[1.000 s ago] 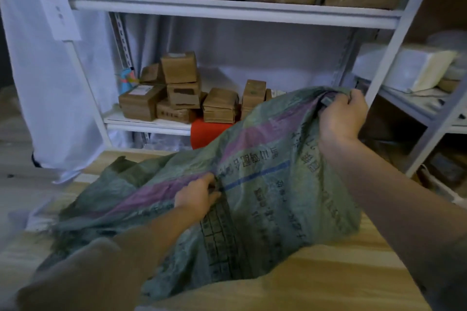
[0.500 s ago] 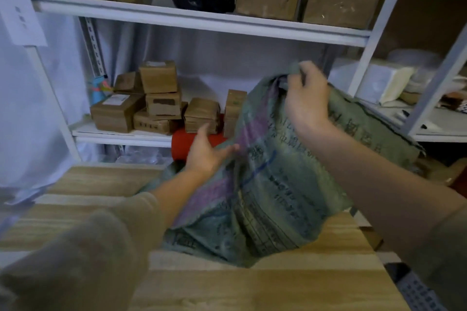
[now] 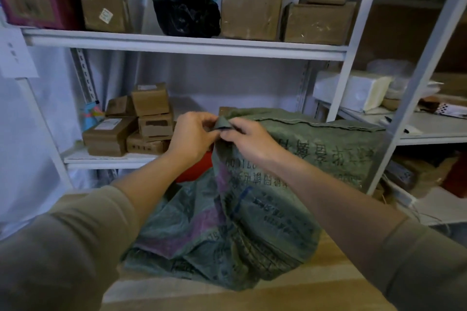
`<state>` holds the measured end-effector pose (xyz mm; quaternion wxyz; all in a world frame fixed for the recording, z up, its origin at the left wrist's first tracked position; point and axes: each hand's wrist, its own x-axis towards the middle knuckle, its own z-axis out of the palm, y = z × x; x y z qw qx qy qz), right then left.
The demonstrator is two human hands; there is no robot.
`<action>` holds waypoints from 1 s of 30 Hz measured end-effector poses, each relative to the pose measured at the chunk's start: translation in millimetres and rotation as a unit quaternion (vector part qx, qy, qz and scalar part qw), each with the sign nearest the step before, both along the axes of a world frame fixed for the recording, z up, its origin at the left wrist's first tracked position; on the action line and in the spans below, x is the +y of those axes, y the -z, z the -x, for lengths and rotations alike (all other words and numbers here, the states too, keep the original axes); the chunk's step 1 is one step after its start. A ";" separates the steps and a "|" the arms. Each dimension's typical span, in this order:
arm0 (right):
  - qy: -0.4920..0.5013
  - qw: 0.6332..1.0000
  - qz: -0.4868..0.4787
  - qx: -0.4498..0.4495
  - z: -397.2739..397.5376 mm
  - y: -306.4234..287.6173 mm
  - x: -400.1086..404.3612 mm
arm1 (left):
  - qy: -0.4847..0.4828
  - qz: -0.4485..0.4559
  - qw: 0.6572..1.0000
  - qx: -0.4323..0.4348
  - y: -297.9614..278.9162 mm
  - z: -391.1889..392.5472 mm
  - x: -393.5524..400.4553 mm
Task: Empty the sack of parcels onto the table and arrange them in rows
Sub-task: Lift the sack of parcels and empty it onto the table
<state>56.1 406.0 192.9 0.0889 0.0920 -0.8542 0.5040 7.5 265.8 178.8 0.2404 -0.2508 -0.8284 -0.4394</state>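
A green woven sack (image 3: 252, 209) with purple stripes and black print stands bunched on the wooden table (image 3: 316, 293). Its top edge is lifted level with the shelf behind. My left hand (image 3: 192, 136) and my right hand (image 3: 250, 141) meet at one upper corner of the sack, and both pinch the folded fabric there. The sack's mouth and whatever it holds are hidden. No parcels lie on the table in view.
A white metal shelf rack (image 3: 187, 45) stands right behind the table. Its lower shelf carries several small cardboard boxes (image 3: 141, 121); larger boxes (image 3: 250, 5) and a black bag (image 3: 187, 15) sit above. A red cylinder (image 3: 194, 169) shows behind the sack. A second rack (image 3: 414, 83) stands at the right.
The sack was raised from lying spread out to standing bunched. My left hand let go of its middle and came up to the top corner, joining my right hand there.
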 end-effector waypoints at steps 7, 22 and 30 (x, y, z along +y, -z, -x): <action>0.179 0.955 -0.208 0.111 -21.2 4.3 48.1 | -0.066 -0.135 0.981 -0.123 1.8 34.0 -11.3; 0.304 0.800 -0.517 0.016 8.1 9.7 81.2 | -0.109 -0.247 0.946 -0.180 -4.0 41.1 -81.0; 0.287 0.892 -0.241 0.251 32.1 -64.4 41.5 | -0.120 -0.159 0.971 -0.133 -45.0 47.4 -100.5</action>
